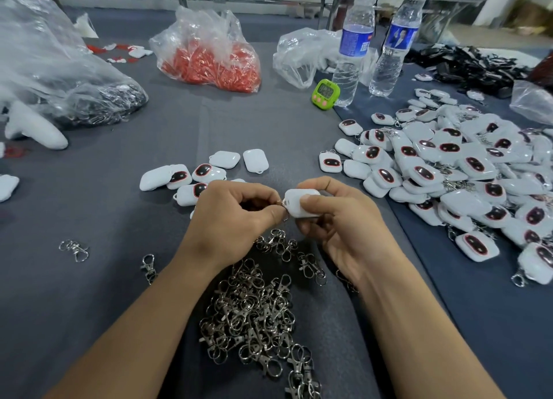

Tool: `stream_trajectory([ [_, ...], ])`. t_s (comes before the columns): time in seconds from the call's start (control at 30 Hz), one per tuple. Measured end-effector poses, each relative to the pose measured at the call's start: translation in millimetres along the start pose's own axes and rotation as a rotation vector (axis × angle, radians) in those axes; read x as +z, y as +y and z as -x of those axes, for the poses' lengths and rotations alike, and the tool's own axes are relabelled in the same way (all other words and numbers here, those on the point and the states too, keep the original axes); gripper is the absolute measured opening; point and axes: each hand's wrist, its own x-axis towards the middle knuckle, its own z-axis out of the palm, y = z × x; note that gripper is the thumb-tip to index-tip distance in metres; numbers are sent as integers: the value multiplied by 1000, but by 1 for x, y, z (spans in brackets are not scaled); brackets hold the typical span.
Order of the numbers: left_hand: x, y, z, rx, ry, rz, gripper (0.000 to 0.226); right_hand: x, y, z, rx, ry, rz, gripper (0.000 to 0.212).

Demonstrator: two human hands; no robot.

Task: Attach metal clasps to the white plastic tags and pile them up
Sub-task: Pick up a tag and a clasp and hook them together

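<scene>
Both hands meet mid-table: right hand (338,219) grips a tag (300,202), left hand (236,216) pinches a clasp (280,203) at its end, right above the clasp heap (257,318).

Left of the heap of metal clasps (257,318) I have bare grey cloth (89,294), broken only by two loose clasps (74,250). Just beyond the heap the left hand (230,216), pinching a clasp ring (279,202), and the right hand (338,228), gripping a white tag (299,201), fill the gap. Farther beyond sits a cluster of tags (206,174), then open cloth up to the bag of red pieces (209,57). Right of the heap the pile of clasped tags (466,171) blocks me, green timer (325,91) and water bottles (354,48) farther back
</scene>
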Motion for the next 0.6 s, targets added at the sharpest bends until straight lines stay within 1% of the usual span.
stream_trajectory([
  [0.13, 3, 5, 4, 37, 105, 53, 8, 6, 1, 3, -81, 1, -21, 24],
  [0.33, 11, 13, 3, -11, 175, 254, 1, 8, 0, 3, -21, -54, -226, 22],
  [0.43, 15, 14, 2, -74, 216, 351, 10, 9, -2, 3, -33, -37, -241, 21],
  [0.53, 17, 18, 2, -148, 183, 409, 18, 11, -1, 4, -105, -12, -209, 23],
  [0.6, 14, 19, 2, -143, 161, 348, 19, 12, 0, 5, -185, 11, -172, 23],
])
